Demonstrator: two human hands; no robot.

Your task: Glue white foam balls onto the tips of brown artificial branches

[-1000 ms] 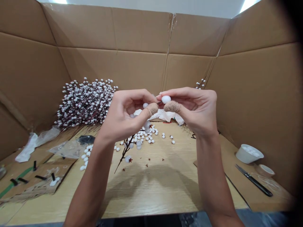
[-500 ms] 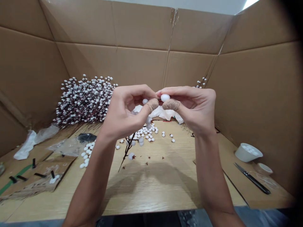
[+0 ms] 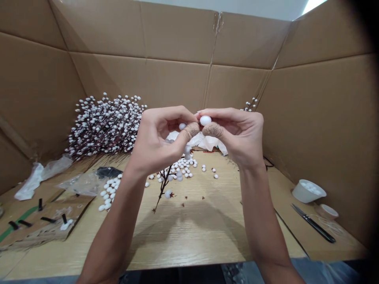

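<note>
My left hand is closed on a dark artificial berry branch, which hangs below the palm with several white balls and small brown star-shaped caps on it. Between thumb and forefinger my right hand pinches a white ball. Both sets of fingertips meet, so the contact between ball and twig is hidden. Tan wrapping covers each thumb. On the table behind the hands lie loose white balls, and a few brown star caps are scattered nearer.
A big bundle of white-berry branches leans at the back left. More white balls lie beside my left forearm, near a clear plastic bag. At right are a white tub, tweezers and a tape roll. Cardboard walls enclose the table.
My right hand and forearm have shifted slightly left, with the ball still pinched. The hanging branch has swung a little to the right.
</note>
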